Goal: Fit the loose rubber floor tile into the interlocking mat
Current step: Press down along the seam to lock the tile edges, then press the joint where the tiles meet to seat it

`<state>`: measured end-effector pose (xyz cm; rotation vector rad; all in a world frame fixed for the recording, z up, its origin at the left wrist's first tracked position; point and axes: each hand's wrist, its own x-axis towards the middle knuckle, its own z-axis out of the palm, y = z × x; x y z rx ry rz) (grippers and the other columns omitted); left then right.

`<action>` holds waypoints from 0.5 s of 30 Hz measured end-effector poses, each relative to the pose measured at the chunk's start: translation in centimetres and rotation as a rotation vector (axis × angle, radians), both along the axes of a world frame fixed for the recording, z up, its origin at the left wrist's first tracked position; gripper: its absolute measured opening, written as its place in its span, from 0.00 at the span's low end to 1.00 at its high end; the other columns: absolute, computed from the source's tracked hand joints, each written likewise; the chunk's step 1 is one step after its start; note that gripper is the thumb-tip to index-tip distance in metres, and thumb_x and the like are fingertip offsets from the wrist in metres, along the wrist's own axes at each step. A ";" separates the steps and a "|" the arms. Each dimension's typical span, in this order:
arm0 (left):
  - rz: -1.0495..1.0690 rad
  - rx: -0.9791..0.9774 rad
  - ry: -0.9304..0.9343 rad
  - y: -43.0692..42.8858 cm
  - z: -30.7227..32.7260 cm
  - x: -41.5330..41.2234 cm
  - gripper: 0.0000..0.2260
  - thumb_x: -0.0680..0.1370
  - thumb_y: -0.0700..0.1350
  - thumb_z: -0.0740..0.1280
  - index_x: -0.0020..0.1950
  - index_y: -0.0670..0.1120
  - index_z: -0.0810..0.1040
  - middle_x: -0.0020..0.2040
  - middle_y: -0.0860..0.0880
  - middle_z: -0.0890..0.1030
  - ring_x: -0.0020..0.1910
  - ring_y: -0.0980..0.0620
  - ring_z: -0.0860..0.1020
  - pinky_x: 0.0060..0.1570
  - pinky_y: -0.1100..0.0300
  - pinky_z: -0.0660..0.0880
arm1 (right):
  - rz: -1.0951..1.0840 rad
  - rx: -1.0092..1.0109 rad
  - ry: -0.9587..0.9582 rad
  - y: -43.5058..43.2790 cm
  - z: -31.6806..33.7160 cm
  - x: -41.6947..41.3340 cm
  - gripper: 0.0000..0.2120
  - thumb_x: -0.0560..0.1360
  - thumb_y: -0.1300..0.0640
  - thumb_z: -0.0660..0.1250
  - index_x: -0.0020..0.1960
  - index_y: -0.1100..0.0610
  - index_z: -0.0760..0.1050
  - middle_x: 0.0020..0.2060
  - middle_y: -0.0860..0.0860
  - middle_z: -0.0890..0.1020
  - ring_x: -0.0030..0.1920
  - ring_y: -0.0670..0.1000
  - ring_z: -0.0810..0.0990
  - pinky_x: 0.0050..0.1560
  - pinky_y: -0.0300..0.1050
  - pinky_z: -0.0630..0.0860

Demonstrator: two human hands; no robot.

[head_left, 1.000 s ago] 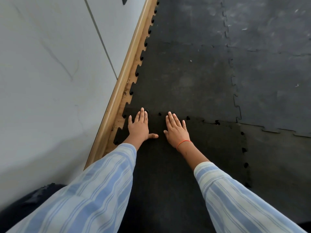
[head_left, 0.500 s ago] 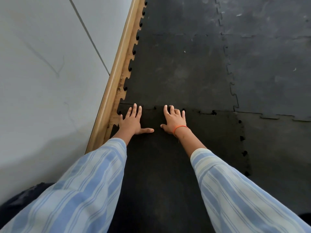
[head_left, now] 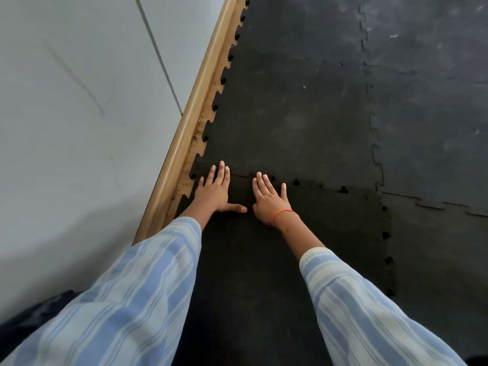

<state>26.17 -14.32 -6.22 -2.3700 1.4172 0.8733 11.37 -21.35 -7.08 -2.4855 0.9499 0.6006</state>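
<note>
The loose black rubber tile lies on the floor in front of me, its toothed far edge against the laid interlocking mat. Small dark gaps show along that far seam and along the tile's right edge. My left hand lies flat on the tile's far left corner, fingers spread, fingertips reaching over the seam. My right hand, with a red thread on the wrist, presses flat beside it on the far edge. Neither hand holds anything.
A grey wall with a wooden skirting board runs along the left, close to the tile's left teeth. More joined grey mat tiles fill the right side. My striped sleeves cover the near part of the tile.
Both hands stay flat on the tile's far edge. The left fingertips now reach further over the seam, and the seam by the left hand looks more closed. The camera has shifted slightly.
</note>
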 end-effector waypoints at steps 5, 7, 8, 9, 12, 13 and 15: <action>-0.057 0.010 0.006 0.4 0.9 -0.4 0.52 0.71 0.68 0.64 0.77 0.45 0.33 0.77 0.47 0.31 0.77 0.46 0.36 0.74 0.44 0.43 | 0.028 0.117 0.024 -1.6 1.6 0.4 0.32 0.81 0.58 0.54 0.78 0.56 0.40 0.77 0.49 0.37 0.77 0.49 0.37 0.74 0.59 0.40; -0.168 -0.016 0.020 0.0 1.0 -1.4 0.45 0.76 0.65 0.61 0.78 0.47 0.35 0.77 0.48 0.33 0.77 0.47 0.37 0.74 0.43 0.45 | 0.014 0.107 -0.018 -2.4 2.2 -0.9 0.29 0.81 0.59 0.53 0.78 0.58 0.43 0.78 0.51 0.41 0.77 0.50 0.40 0.75 0.56 0.43; -0.231 -0.034 0.031 -0.4 1.1 -2.2 0.41 0.78 0.62 0.58 0.78 0.47 0.36 0.78 0.49 0.34 0.77 0.47 0.38 0.74 0.43 0.45 | -0.007 0.066 -0.031 -2.7 2.1 -2.2 0.29 0.82 0.58 0.52 0.78 0.59 0.44 0.78 0.52 0.41 0.77 0.50 0.41 0.75 0.54 0.44; -0.283 -0.054 0.046 -0.8 1.1 -3.2 0.37 0.80 0.60 0.56 0.78 0.48 0.38 0.78 0.50 0.34 0.78 0.48 0.39 0.74 0.43 0.46 | -0.029 0.005 -0.038 -2.8 1.9 -3.9 0.28 0.82 0.56 0.51 0.78 0.58 0.43 0.78 0.52 0.41 0.77 0.50 0.41 0.75 0.52 0.43; -0.353 -0.106 0.070 -2.1 0.7 -5.7 0.31 0.83 0.55 0.52 0.78 0.48 0.39 0.78 0.52 0.36 0.78 0.50 0.40 0.75 0.45 0.46 | -0.049 -0.175 -0.051 -2.3 0.7 -8.8 0.28 0.83 0.51 0.47 0.78 0.56 0.40 0.78 0.49 0.39 0.77 0.48 0.38 0.75 0.50 0.42; -0.358 -0.119 0.066 -2.3 0.4 -6.2 0.30 0.83 0.54 0.51 0.78 0.48 0.39 0.78 0.52 0.35 0.78 0.51 0.40 0.75 0.46 0.46 | -0.065 -0.191 -0.059 -2.0 0.4 -9.5 0.28 0.83 0.49 0.46 0.78 0.56 0.39 0.77 0.49 0.38 0.77 0.48 0.37 0.75 0.50 0.41; -0.358 -0.127 0.054 -2.4 -0.2 -6.5 0.29 0.83 0.54 0.50 0.78 0.48 0.38 0.78 0.52 0.35 0.77 0.51 0.39 0.75 0.46 0.45 | -0.110 -0.188 -0.068 -1.7 -0.2 -9.7 0.29 0.83 0.48 0.45 0.77 0.57 0.38 0.77 0.49 0.37 0.76 0.49 0.36 0.75 0.51 0.40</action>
